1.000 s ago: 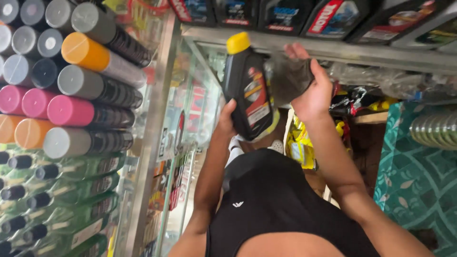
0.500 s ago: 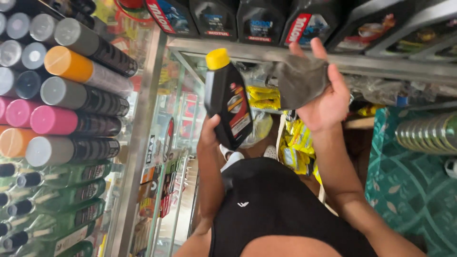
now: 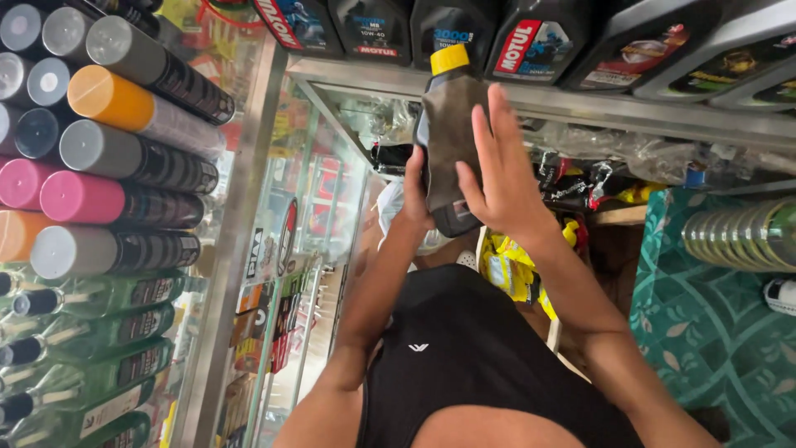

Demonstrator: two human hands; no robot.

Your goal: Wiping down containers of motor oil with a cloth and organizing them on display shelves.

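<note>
Black plastic, capped in yellow — the oil bottle (image 3: 448, 137) stands upright near the top middle of the view, held up in front of a metal shelf edge (image 3: 580, 104). Its yellow cap (image 3: 449, 59) points to twelve o'clock and its base to six. The left hand (image 3: 412, 192) grips the bottle low on its side at about eight o'clock, fingers curled round it. The right hand (image 3: 497, 170) lies on the bottle's front from four o'clock, fingers spread and flat, pressing a dark grey cloth (image 3: 452, 124) against the bottle; the cloth covers most of the front face, so the label is hidden. Whether the thumb pinches the cloth I cannot tell. Above the shelf edge, at twelve o'clock, a row of black oil jugs (image 3: 531, 37) stands side by side. Below the edge, at three o'clock from the hands, clear plastic bags (image 3: 613, 149) of small parts are stuffed under the shelf, and yellow packets (image 3: 510, 270) hang at five o'clock just under the right wrist. At nine o'clock, well apart, spray cans (image 3: 124, 108) are stacked on their sides, caps grey, orange and pink. Between them and the bottle runs a glass display case (image 3: 282, 249).
</note>
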